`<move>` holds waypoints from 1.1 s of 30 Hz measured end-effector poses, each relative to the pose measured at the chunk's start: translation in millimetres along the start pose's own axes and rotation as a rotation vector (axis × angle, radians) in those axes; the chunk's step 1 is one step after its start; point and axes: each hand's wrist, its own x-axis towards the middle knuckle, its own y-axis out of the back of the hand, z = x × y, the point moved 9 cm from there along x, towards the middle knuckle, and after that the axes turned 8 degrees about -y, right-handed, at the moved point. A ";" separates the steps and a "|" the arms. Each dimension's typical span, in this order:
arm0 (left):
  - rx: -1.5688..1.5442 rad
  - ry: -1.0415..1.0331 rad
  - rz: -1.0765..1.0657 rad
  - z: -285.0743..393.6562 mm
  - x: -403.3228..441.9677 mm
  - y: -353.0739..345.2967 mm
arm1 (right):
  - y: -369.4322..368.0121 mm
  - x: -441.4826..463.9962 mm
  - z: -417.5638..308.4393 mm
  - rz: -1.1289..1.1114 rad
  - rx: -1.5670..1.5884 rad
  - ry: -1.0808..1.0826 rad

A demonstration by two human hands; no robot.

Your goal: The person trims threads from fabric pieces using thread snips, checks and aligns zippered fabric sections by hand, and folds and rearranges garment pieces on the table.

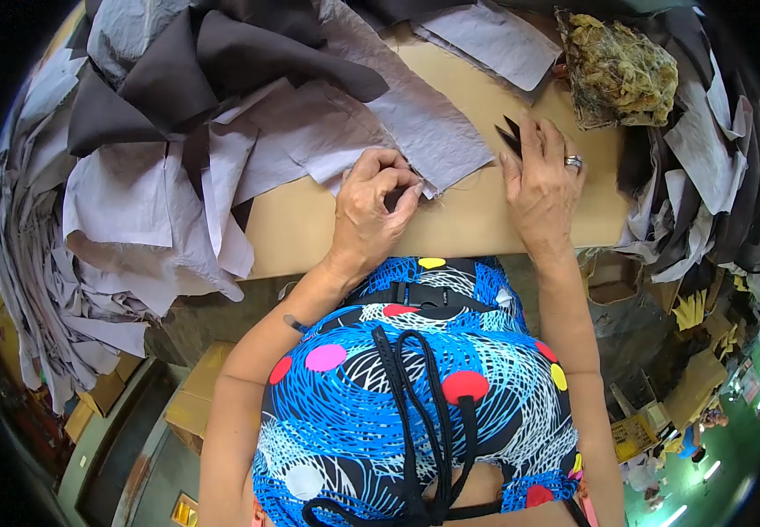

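Observation:
My left hand (375, 209) is closed in a pinch on the frayed edge of a pale grey-lilac fabric piece (437, 132), near its lower corner. Loose threads stick out beside my fingertips. On the table's right part, my right hand (545, 184), with a ring on one finger, is closed over a pair of dark thread snips (509, 137). Only the pointed blades show, slightly apart and aimed up and left; the handles are hidden under the hand. More joined fabric (305, 132) runs left from the pinched edge.
Dark and pale cloth (165, 79) is heaped on the tan table (301, 220) at left. Folded pieces (494, 44) lie at the back. A lumpy yellowish-brown pad (619, 70) sits back right, beside hanging cloth (705, 132). Cardboard boxes (195, 395) stand below.

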 end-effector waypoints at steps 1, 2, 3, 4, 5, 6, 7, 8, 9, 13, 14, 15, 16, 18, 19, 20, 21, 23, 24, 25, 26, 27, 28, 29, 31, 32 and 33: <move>0.006 -0.006 0.000 0.3 0.0 0.0 | 6.3 1.8 -7.1 0.043 0.028 0.032; 0.011 -0.014 -0.001 0.4 0.1 -0.3 | 11.3 2.2 -14.6 0.088 0.055 0.062; 0.016 -0.022 -0.003 0.8 0.2 -0.2 | 5.7 3.8 -20.0 0.031 0.119 0.048; 0.073 -0.087 -0.029 6.5 0.3 -0.5 | -1.2 6.3 -26.9 -0.025 0.184 0.033; 0.130 -0.153 -0.054 11.7 0.1 0.2 | -8.1 9.4 -31.3 -0.079 0.248 0.019; 0.188 -0.218 -0.078 16.4 -0.2 0.5 | -11.9 12.2 -34.2 -0.093 0.288 0.021; 0.228 -0.302 -0.089 21.7 0.0 1.0 | -17.1 14.8 -36.6 -0.106 0.329 0.023; 0.269 -0.384 -0.099 25.8 0.1 0.9 | -22.5 17.0 -37.9 -0.121 0.370 0.028; 0.310 -0.464 -0.109 29.5 -0.9 0.4 | -26.4 17.8 -38.8 -0.106 0.417 0.048; 0.393 -0.580 -0.159 25.0 -6.8 -7.2 | -29.7 25.8 -38.1 -0.034 0.523 0.117; 0.386 -0.587 -0.157 27.8 -6.1 -6.8 | -27.7 27.2 -38.0 -0.012 0.530 0.129; 0.379 -0.595 -0.157 29.8 -6.1 -6.7 | -29.1 26.8 -39.8 -0.019 0.490 0.146; 0.389 -0.596 -0.173 29.1 -7.2 -7.9 | -30.6 25.7 -41.4 -0.026 0.450 0.163; 0.406 -0.600 -0.204 26.2 -9.1 -10.4 | -32.4 24.1 -42.5 -0.031 0.389 0.183; 0.408 -0.611 -0.219 26.4 -9.7 -11.3 | -32.0 23.0 -42.8 -0.028 0.370 0.187; 0.410 -0.621 -0.235 26.7 -10.6 -11.4 | -32.0 21.9 -43.4 -0.026 0.352 0.190; 0.412 -0.632 -0.252 26.9 -11.6 -12.2 | -32.4 21.2 -43.2 -0.020 0.345 0.194; 0.414 -0.634 -0.256 25.9 -12.5 -12.7 | -33.5 20.5 -43.0 -0.008 0.331 0.202; 0.415 -0.636 -0.258 25.5 -12.6 -13.1 | -33.8 20.2 -42.7 0.001 0.329 0.203; 0.419 -0.632 -0.265 25.1 -12.1 -13.0 | -34.3 19.7 -42.6 0.009 0.328 0.203; 0.422 -0.627 -0.271 25.4 -11.6 -12.7 | -34.5 19.0 -42.4 0.016 0.325 0.203; 0.425 -0.622 -0.276 25.9 -10.9 -12.4 | -34.7 18.7 -42.3 0.023 0.328 0.203; 0.431 -0.590 -0.275 25.1 -8.6 -12.3 | -34.9 18.7 -42.2 0.030 0.330 0.204; 0.437 -0.558 -0.274 24.9 -6.0 -13.0 | -34.9 18.5 -42.1 0.037 0.333 0.204; 0.448 -0.527 -0.264 25.0 -2.2 -12.8 | -34.2 18.9 -41.7 0.034 0.344 0.199; 0.452 -0.528 -0.256 25.1 -0.2 -12.6 | -33.4 19.3 -41.5 0.033 0.349 0.196; 0.456 -0.529 -0.248 25.2 1.7 -12.4 | -31.4 19.7 -41.5 0.041 0.369 0.196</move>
